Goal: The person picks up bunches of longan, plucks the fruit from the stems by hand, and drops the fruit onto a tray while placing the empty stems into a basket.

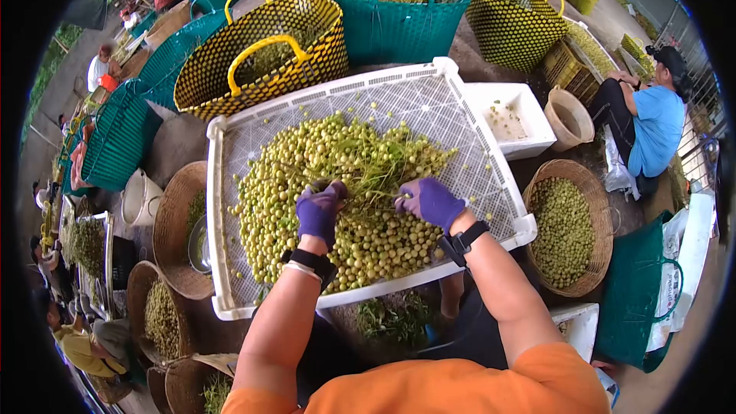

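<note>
A white mesh tray (479, 184) lies in front of me, bearing a heap of small round yellow-green fruits (280, 176). Thin green stems (372, 172) tangle over the heap's middle. My left hand (320, 211), in a purple glove, is closed at the left end of the stems, its fingertips pinched on them. To the right, my right hand (431, 203), also gloved in purple, has thumb and fingers pressed together on the stem ends. Both hands are just above the fruits, a short gap apart.
Beyond the tray stand a yellow-black woven basket (192, 77) and a teal basket (391, 34). A wicker basket of fruits (563, 226) and a white foam box (529, 142) are at the right. A person in blue (658, 126) sits farther right. Wicker baskets (172, 245) line the left.
</note>
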The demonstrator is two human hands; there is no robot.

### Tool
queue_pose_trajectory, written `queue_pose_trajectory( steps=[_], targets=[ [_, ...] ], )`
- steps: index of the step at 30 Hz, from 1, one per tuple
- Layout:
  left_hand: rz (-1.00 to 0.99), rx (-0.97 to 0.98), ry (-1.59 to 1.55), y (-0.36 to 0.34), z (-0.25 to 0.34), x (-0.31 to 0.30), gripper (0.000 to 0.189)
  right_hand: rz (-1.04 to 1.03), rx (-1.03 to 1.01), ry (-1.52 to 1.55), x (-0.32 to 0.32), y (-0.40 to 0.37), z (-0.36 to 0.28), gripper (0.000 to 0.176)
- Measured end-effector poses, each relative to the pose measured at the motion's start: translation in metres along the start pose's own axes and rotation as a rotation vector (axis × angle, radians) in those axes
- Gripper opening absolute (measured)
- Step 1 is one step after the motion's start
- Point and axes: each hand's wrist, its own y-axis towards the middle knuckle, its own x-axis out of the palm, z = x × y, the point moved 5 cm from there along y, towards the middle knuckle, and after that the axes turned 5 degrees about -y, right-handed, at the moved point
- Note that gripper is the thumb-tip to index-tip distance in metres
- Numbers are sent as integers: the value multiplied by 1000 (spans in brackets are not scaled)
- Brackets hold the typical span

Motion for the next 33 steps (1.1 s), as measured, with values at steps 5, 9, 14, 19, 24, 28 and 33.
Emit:
queue_pose_trajectory(
  steps=[5,9,14,19,24,28,33],
  targets=[
    [72,65,-121,7,5,-10,26,-86,193,-291,-11,2,17,38],
    [-94,-49,-140,0,9,1,27,365,-16,-77,-38,-6,-6,65],
    [-398,-28,-122,-31,12,44,15,363,-408,395,-20,-3,-54,55],
    [-151,678,449,-29,8,31,9,333,-301,264,-2,1,-52,11],
    [-197,195,374,-12,-14,26,14,221,-213,8,-16,-8,-56,15],
    [-264,87,53,-2,-45,33,13,102,-196,-44,-16,-9,-55,18],
    [-338,107,15,-14,-28,41,12,76,-181,-10,-6,-9,-48,15]
  ],
)
